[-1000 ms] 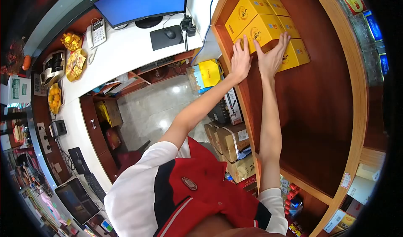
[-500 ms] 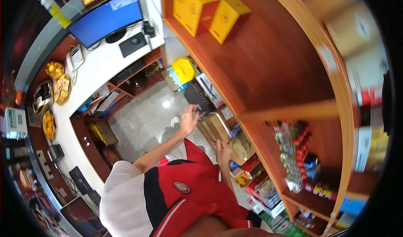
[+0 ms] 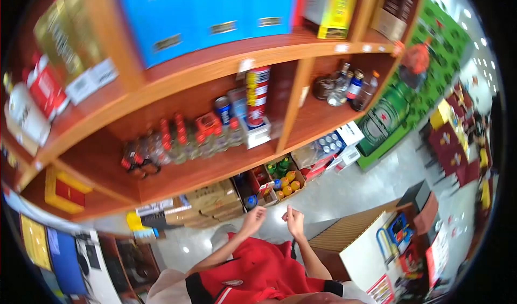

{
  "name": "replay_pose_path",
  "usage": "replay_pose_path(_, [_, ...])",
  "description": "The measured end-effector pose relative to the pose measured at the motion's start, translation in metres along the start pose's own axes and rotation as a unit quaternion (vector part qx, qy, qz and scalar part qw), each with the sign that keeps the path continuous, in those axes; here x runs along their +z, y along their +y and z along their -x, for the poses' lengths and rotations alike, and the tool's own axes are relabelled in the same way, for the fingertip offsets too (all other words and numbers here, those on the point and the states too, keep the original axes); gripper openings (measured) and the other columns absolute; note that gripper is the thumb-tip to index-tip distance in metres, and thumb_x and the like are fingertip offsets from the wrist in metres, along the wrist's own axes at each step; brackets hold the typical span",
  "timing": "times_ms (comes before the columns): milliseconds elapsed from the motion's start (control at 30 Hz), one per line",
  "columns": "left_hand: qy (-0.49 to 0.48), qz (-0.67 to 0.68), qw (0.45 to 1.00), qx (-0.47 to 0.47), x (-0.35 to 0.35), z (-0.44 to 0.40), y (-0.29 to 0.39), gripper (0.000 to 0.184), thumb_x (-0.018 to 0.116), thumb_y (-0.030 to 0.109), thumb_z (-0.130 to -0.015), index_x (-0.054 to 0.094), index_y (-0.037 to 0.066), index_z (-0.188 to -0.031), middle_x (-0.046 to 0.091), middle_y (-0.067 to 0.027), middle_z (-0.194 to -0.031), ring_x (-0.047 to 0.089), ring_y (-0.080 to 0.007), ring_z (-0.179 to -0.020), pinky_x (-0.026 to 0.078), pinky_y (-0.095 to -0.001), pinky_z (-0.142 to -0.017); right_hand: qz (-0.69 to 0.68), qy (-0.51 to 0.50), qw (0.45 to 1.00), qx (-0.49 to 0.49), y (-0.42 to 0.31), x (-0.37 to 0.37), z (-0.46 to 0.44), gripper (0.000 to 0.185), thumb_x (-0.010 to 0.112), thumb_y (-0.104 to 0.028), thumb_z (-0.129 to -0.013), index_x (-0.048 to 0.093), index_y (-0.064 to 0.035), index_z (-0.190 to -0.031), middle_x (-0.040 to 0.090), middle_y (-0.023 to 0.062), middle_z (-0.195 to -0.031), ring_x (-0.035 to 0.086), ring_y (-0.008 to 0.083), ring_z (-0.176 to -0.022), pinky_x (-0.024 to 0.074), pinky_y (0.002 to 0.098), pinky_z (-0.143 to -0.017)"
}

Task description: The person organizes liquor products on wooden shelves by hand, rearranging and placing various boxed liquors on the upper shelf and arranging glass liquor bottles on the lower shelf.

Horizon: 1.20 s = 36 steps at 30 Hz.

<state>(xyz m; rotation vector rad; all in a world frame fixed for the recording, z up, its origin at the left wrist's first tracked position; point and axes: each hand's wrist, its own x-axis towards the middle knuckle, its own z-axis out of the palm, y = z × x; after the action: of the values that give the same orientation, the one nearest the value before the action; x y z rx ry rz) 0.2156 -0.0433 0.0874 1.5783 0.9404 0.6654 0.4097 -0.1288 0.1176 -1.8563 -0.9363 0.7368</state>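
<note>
My left hand (image 3: 253, 221) is raised in front of my red shirt, its fingers curled in. My right hand (image 3: 294, 221) is a short way to its right, also with bent fingers. No object shows in either hand, and a gap separates them. Just beyond them, low on the floor, is a carton of bottles with orange and green tops (image 3: 288, 184). Above that, a wooden shelf (image 3: 210, 177) holds a row of small clear bottles with red caps (image 3: 188, 142), a dark blue can (image 3: 223, 110) and a tall red and yellow canister (image 3: 257, 96).
Cardboard boxes (image 3: 207, 204) stand under the shelf. Large blue boxes (image 3: 210, 13) fill the upper shelf. A few bottles (image 3: 344, 88) stand in the right compartment. At right are a green beer display (image 3: 386, 118) and a counter (image 3: 358, 250) with goods; tables (image 3: 452, 148) stand farther back.
My view has swung to the right, from the desk and monitor to the front of the shelves. The fingers of my left hand were spread and are now curled.
</note>
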Motion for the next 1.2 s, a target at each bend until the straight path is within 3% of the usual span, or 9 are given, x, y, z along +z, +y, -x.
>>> replay_pose_path(167, [-0.169,0.002,0.985,0.023,0.074,-0.063,0.051,0.025,0.065,0.02,-0.101,0.064,0.005,-0.121,0.07,-0.009,-0.101,0.069,-0.0188,-0.093,0.055,-0.0337,-0.083,-0.108,0.133,0.983,0.063,0.01,-0.069,-0.02,0.067,0.045,-0.041,-0.111,0.07,0.0069,-0.072,0.069,0.0121,-0.065,0.067,0.0172,-0.061,0.0592,0.0328,-0.061])
replay_pose_path(433, [-0.253,0.062,0.965,0.043,0.175,-0.168,0.064,0.022,0.061,0.016,-0.105,0.063,0.001,-0.121,0.072,-0.0086,-0.101,0.072,-0.0163,-0.093,0.057,-0.0306,-0.086,-0.157,0.254,0.953,0.058,-0.004,-0.189,-0.111,0.056,0.053,-0.036,-0.109,0.07,0.0064,-0.076,0.07,0.0105,-0.068,0.066,0.0157,-0.063,0.055,0.0321,-0.062])
replay_pose_path(633, [-0.233,0.152,0.96,0.043,0.252,-0.254,0.091,0.021,0.062,0.015,-0.104,0.063,0.001,-0.12,0.072,-0.0077,-0.098,0.071,-0.0146,-0.091,0.056,-0.0294,-0.083,0.006,0.299,0.945,-0.131,-0.092,-0.336,-0.25,0.036,0.064,-0.026,-0.103,0.069,0.0041,-0.084,0.068,0.0109,-0.071,0.063,0.0156,-0.069,0.05,0.0341,-0.065])
replay_pose_path(767, [-0.235,0.16,0.957,0.063,0.286,-0.303,0.139,0.021,0.062,0.015,-0.104,0.063,0.0,-0.119,0.071,-0.008,-0.098,0.07,-0.0141,-0.091,0.056,-0.0294,-0.083,0.1,0.405,0.829,-0.372,-0.235,-0.452,-0.333,0.012,0.069,-0.006,-0.096,0.069,0.0042,-0.09,0.067,0.009,-0.08,0.063,0.0152,-0.072,0.0521,0.0306,-0.07])
replay_pose_path(967, [-0.157,0.129,0.975,0.095,0.321,-0.36,0.167,0.02,0.063,0.015,-0.104,0.063,0.001,-0.119,0.071,-0.0062,-0.104,0.071,-0.0137,-0.093,0.056,-0.0293,-0.085,0.061,0.223,0.748,-0.622,-0.462,-0.48,-0.416,0.017,0.076,-0.011,-0.093,0.071,0.0022,-0.102,0.073,0.0085,-0.09,0.066,0.0111,-0.078,0.0526,0.0285,-0.073])
replay_pose_path(1033, [-0.121,0.114,0.979,0.12,0.333,-0.372,0.171,0.02,0.063,0.016,-0.104,0.064,0.003,-0.119,0.071,-0.0057,-0.103,0.071,-0.0138,-0.093,0.056,-0.0301,-0.085,0.068,0.162,0.731,-0.66,-0.527,-0.458,-0.449,0.034,0.081,-0.022,-0.091,0.07,0.002,-0.114,0.076,0.0103,-0.102,0.069,0.0139,-0.09,0.0548,0.0314,-0.083])
replay_pose_path(1100, [-0.078,0.096,0.988,0.094,0.339,-0.376,0.182,0.019,0.063,0.016,-0.104,0.063,0.005,-0.119,0.071,-0.0058,-0.102,0.07,-0.0141,-0.092,0.056,-0.0307,-0.084,-0.01,0.041,0.792,-0.609,-0.586,-0.427,-0.477,0.072,0.096,-0.017,-0.071,0.058,-0.0021,-0.131,0.061,0.0182,-0.134,0.059,0.0239,-0.126,0.0492,0.0402,-0.108])
replay_pose_path(1167, [-0.047,0.155,0.983,0.092,0.346,-0.377,0.184,0.019,0.065,0.016,-0.104,0.062,0.004,-0.118,0.071,-0.0059,-0.102,0.07,-0.0142,-0.091,0.056,-0.0306,-0.083,-0.025,-0.023,0.791,-0.61,-0.625,-0.402,-0.514,0.074,0.094,-0.017,-0.076,0.054,0.0002,-0.135,0.062,0.0187,-0.134,0.06,0.0237,-0.125,0.0511,0.0403,-0.105])
replay_pose_path(1200, [-0.084,0.161,0.983,0.039,0.342,-0.377,0.185,0.023,0.061,0.02,-0.106,0.062,0.004,-0.122,0.069,-0.0067,-0.114,0.067,-0.015,-0.106,0.054,-0.0332,-0.095,-0.054,-0.181,0.668,-0.72,-0.646,-0.391,-0.548,0.056,0.084,-0.034,-0.088,0.066,0.0008,-0.128,0.074,0.0142,-0.117,0.069,0.0194,-0.105,0.0542,0.0341,-0.095])
